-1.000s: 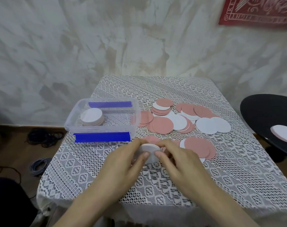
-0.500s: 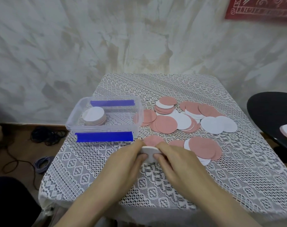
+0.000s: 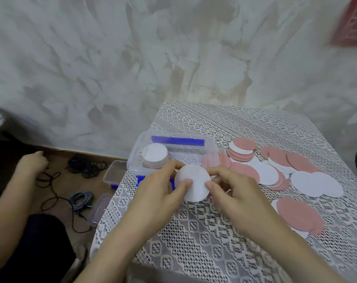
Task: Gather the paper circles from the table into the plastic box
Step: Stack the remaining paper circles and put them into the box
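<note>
A single wide-angle view came from the person's head, looking forward and down. It sat close above the two hands, the left hand (image 3: pixel 157 193) and right hand (image 3: pixel 234 193), which met near the frame's centre, forearms entering from the bottom edge. The lace-covered surface (image 3: pixel 194 242) filled the lower right, running away toward a mottled wall (image 3: pixel 132 58) that took up the whole upper half. The floor (image 3: pixel 67 180) showed at lower left. Straight edges bowed toward the margins, and the corners were blurred.
</note>
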